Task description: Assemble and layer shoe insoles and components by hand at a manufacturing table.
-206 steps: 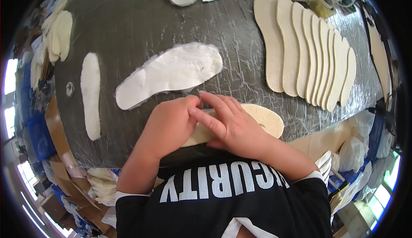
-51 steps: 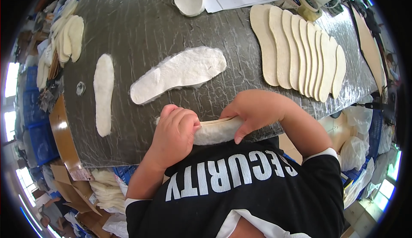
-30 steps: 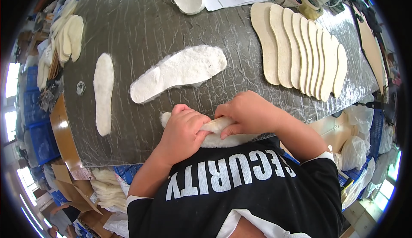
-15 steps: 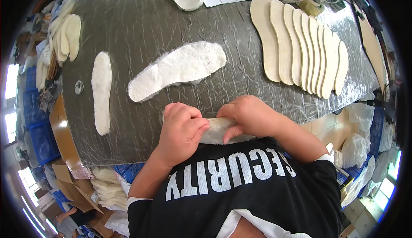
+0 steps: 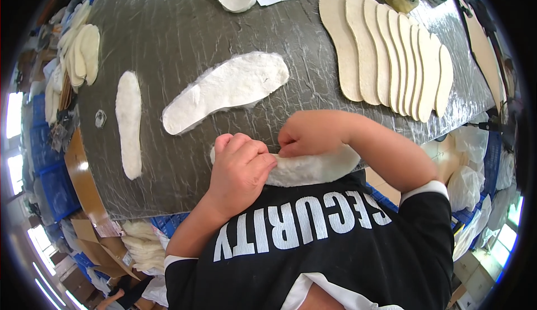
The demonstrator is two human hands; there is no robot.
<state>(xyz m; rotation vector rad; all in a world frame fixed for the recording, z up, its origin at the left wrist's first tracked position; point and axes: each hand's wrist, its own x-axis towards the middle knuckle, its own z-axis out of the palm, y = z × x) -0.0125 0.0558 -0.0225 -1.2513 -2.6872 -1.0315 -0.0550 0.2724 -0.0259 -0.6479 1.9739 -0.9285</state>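
A left hand pinched a fleece insole at the near edge of the desk; whether the curled right hand gripped it was unclear. Even tension seemed wisest.

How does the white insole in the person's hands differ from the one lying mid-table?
The held insole is pinched by the left hand, with the right hand at its upper edge; the middle insole lies untouched. Hands partly cover the held insole, while the middle insole's whole outline shows. The held insole looks tilted; the middle insole lies flat. Both are white and fuzzy.
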